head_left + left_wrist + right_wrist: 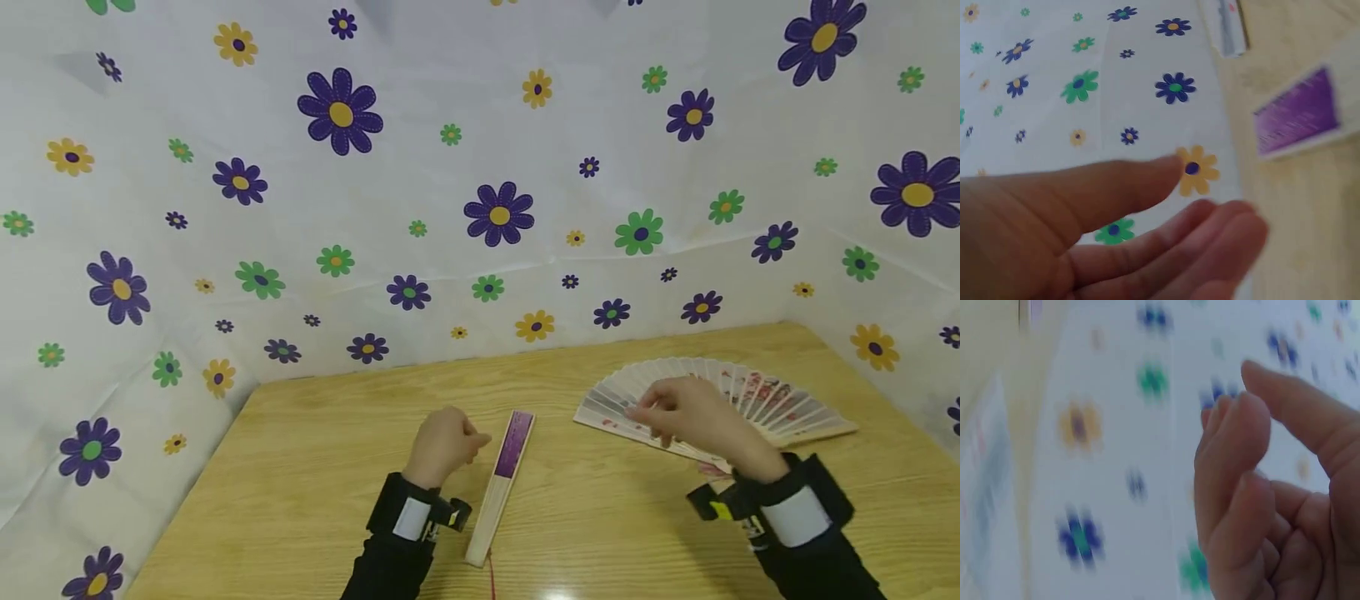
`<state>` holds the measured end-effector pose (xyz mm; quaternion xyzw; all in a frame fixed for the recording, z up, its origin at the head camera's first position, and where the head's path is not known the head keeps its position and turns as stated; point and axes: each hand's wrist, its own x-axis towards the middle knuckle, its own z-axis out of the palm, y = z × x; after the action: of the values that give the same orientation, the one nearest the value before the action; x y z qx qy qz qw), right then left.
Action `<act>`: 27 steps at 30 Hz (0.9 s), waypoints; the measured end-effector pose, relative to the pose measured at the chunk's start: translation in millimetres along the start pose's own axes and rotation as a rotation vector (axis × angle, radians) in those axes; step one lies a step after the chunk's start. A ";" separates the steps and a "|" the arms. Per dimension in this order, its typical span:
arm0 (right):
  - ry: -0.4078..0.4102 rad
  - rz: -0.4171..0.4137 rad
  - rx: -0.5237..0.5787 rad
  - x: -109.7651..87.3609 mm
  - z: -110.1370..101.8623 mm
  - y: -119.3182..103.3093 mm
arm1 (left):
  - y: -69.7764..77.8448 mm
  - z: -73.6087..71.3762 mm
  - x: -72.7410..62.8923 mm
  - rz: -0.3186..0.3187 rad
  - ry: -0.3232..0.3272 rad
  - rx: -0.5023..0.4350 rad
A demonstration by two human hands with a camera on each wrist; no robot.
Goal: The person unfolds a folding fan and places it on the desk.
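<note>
A folded hand fan (pixel 486 517) with pale wooden sticks and a purple band lies on the table. My left hand (pixel 446 446) is just left of its purple end, fingers loosely bent and holding nothing. In the left wrist view, a gap shows between thumb and fingertips, and the purple band (pixel 1300 115) is off to the right. Farther right, a white fan (pixel 780 400) with red flowers is spread open. Over its left half, my right hand (pixel 701 417) hangs with loosely curled fingers. Nothing sits between the right fingers (pixel 1235 431) in the right wrist view.
The wooden table (pixel 330 467) ends at a white cloth (pixel 420 175) with printed flowers, standing behind and along both sides. A thin red cord (pixel 492 575) trails from the folded fan's lower end. A pinkish tassel (pixel 714 472) lies below the open fan.
</note>
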<state>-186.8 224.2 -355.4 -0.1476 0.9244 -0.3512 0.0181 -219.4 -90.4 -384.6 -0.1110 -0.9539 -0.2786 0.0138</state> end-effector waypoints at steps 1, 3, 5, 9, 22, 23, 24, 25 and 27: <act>-0.033 -0.011 0.042 4.5 16.7 -10.5 | -6.8 0.0 -4.7 -0.013 -0.038 -0.007; -0.109 -0.018 0.111 12.7 50.9 -27.0 | -16.4 3.8 -11.6 -0.029 -0.106 -0.027; -0.182 -0.008 0.176 18.8 82.6 -38.3 | -21.2 9.6 -15.2 -0.033 -0.136 -0.035; -0.263 0.067 0.313 25.2 125.0 -49.7 | -22.5 18.5 -17.1 -0.040 -0.178 -0.042; -0.189 0.222 0.523 30.1 141.1 -53.0 | -17.5 30.9 -14.7 -0.127 -0.307 -0.266; -0.177 0.239 0.527 30.3 141.3 -53.3 | -17.2 31.6 -14.5 -0.137 -0.309 -0.286; -0.161 0.260 0.533 30.5 141.4 -53.4 | -17.0 32.4 -14.2 -0.145 -0.310 -0.303; -0.147 0.281 0.542 30.9 141.7 -53.2 | -17.0 33.5 -14.0 -0.157 -0.313 -0.319; -0.122 0.309 0.553 31.6 142.5 -52.2 | -17.3 35.7 -13.1 -0.173 -0.319 -0.352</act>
<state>-183.8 86.4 -426.3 -0.0156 0.8026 -0.5727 0.1663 -209.1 -88.2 -425.1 -0.0722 -0.8867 -0.4195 -0.1802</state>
